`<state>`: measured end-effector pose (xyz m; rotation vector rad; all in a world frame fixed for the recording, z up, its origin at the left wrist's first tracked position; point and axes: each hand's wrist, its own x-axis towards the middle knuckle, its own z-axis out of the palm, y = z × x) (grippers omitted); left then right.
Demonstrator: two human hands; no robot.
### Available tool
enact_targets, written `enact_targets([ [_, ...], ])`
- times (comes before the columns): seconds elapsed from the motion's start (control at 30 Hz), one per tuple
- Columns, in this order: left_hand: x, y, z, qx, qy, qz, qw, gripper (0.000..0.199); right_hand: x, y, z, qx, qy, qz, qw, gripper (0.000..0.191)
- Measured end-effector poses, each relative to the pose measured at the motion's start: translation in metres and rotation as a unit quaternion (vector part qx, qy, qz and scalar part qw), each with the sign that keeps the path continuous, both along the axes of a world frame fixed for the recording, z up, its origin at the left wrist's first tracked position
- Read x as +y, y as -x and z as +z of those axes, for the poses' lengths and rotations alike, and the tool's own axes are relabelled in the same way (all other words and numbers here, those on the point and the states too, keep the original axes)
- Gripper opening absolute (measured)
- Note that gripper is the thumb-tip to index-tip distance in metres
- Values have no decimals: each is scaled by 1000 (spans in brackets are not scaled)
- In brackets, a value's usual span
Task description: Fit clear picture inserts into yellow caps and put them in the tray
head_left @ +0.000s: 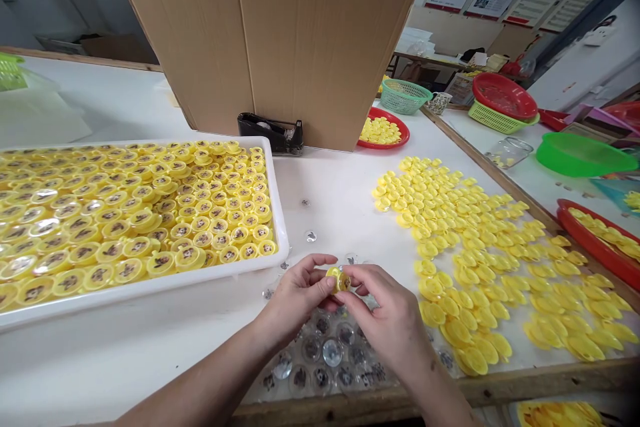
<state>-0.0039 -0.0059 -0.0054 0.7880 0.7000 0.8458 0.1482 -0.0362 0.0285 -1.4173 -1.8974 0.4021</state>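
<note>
Both L hand (295,297) & R hand (385,310) pinch yellow disc (339,279) in fingers, clear domes (333,352) below, white tray (150,288) beside.

White work table (150,367) edged with a wooden strip (500,388). At left, a shallow white plastic tray (165,287) packed with overlapping round yellow caps (150,233) bearing printed pictures. Just beside the tray, a few loose clear domes (311,236); nearer the front edge, a cluster of clear domes with dark printed centres (320,353). At right, flat yellow pieces (465,260) in a wide spread. Farther back, a black tape dispenser (270,133) against an upright cardboard box (300,33), a red plate (400,137) heaped with yellow pieces, and a green plastic basket (404,96).
</note>
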Motion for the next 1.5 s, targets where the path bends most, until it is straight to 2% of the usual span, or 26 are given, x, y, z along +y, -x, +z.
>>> enact_targets([
  [0.17, -1, 0, 4, 19, 15, 5, 1000, 38, 2, -2, 2, -4, 9, 27, 1000, 28],
  [0.63, -6, -1, 9, 17, -8, 56, 998, 41, 0, -2, -4, 25, -48, 1, 999, 29],
  [0.87, -4, -2, 9, 42, 17, 60, 997, 45, -1, 0, -1, -32, -86, 5, 996, 24],
  [1.1, -7, -6, 6, 29, 33, 67, 997, 47, -4, 7, -4, -106, -136, -3, 985, 23],
  [1.37, -5, -2, 9, 34, 49, 62, 996, 46, -4, 7, -4, -70, -121, 5, 990, 26],
  [1.5, -5, -2, 6, 40, 47, 58, 996, 44, -2, 6, -3, -60, -112, 11, 992, 26],
])
